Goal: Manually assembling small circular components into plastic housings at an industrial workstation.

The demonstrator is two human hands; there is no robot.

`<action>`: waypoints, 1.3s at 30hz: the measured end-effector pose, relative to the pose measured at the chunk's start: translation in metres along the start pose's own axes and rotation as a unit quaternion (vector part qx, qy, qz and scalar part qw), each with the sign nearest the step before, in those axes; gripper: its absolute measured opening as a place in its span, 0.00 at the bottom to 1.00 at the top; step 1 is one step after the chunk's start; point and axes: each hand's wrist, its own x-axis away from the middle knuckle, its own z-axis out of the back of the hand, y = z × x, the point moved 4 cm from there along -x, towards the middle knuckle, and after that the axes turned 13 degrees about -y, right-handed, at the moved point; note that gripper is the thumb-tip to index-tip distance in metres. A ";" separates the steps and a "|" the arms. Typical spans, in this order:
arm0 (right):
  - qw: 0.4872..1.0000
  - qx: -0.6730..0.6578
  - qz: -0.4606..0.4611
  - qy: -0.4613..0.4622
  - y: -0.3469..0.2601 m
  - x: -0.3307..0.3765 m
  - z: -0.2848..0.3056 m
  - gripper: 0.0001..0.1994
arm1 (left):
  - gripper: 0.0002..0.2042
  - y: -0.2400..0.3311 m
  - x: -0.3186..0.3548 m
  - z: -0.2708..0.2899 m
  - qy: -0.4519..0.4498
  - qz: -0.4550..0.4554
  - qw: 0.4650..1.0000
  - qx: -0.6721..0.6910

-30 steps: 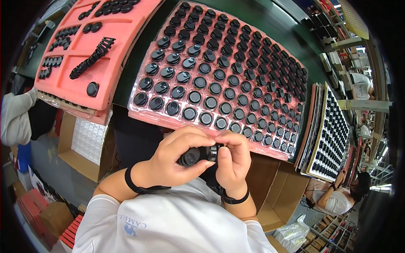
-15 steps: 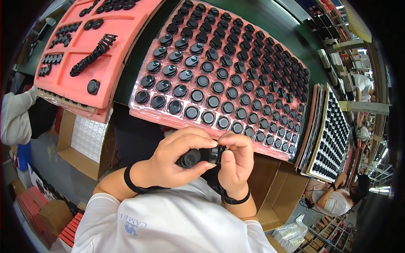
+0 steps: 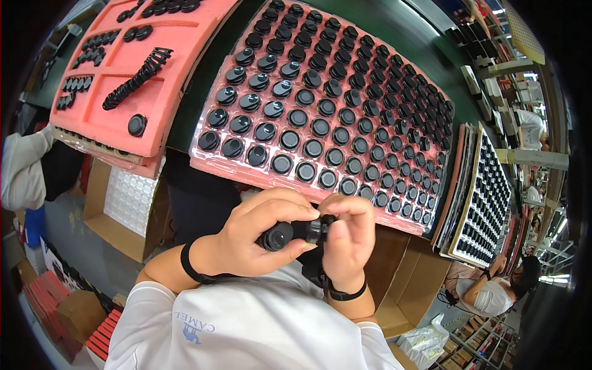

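Note:
My left hand (image 3: 256, 237) grips a small black round part (image 3: 279, 236) close to my chest. Against its right end sits a second small black piece (image 3: 319, 228), pinched by the fingers of my right hand (image 3: 346, 237). Both hands meet just below the near edge of a pink tray (image 3: 243, 172) filled with several rows of black round caps (image 3: 311, 120). Each wrist wears a black band.
A pink foam tray (image 3: 117, 132) with several black parts lies at the left. A stack of trays with dark parts (image 3: 484, 206) stands at the right. Open cardboard boxes (image 3: 407, 283) sit below the bench edge. Another person (image 3: 493, 290) sits at the lower right.
My hands have kept holding the black parts together; the fingers shifted slightly around them, with my right fingers now curled over the right end.

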 end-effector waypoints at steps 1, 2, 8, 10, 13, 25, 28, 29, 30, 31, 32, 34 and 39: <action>0.999 -0.037 -0.033 0.019 0.002 0.000 0.000 0.13 | 0.20 0.000 0.001 0.000 0.000 0.004 1.000 0.009; 0.999 -0.037 -0.033 0.020 0.002 0.001 0.001 0.13 | 0.20 -0.001 0.001 0.000 0.000 0.008 1.000 0.018; 1.000 0.024 0.004 -0.009 -0.004 0.001 0.000 0.16 | 0.21 0.000 0.001 0.000 -0.011 -0.005 1.000 0.014; 0.998 -0.063 -0.014 0.010 -0.002 0.002 0.002 0.17 | 0.20 -0.002 0.002 0.001 -0.005 0.008 0.999 0.046; 0.995 0.080 0.028 -0.052 -0.003 0.002 0.005 0.18 | 0.20 -0.002 0.003 0.001 0.002 0.006 0.999 0.035; 0.956 0.273 0.023 -0.100 -0.019 -0.005 0.012 0.14 | 0.20 -0.008 0.001 -0.001 -0.018 0.079 0.993 0.090; 0.942 0.316 0.004 -0.116 -0.026 -0.008 0.020 0.13 | 0.20 -0.010 0.000 -0.002 -0.017 0.105 0.984 0.140; 0.933 0.337 -0.005 -0.124 -0.030 -0.009 0.024 0.13 | 0.19 -0.012 0.002 -0.002 -0.012 0.126 0.976 0.175; 0.932 0.343 -0.005 -0.119 -0.036 -0.011 0.032 0.13 | 0.19 -0.014 0.003 -0.002 -0.006 0.147 0.966 0.210; 0.910 0.398 -0.017 -0.115 -0.043 -0.015 0.043 0.12 | 0.19 -0.013 0.003 -0.002 -0.011 0.142 0.966 0.214; 0.885 0.451 -0.030 -0.112 -0.050 -0.019 0.055 0.12 | 0.18 -0.014 0.004 -0.002 -0.011 0.151 0.965 0.214; 0.836 0.541 -0.059 -0.074 -0.062 -0.028 0.083 0.11 | 0.16 -0.015 0.005 -0.001 -0.010 0.173 0.963 0.208; 0.773 0.621 -0.131 -0.018 -0.077 -0.047 0.185 0.10 | 0.15 -0.019 0.007 -0.006 -0.042 0.190 0.963 0.187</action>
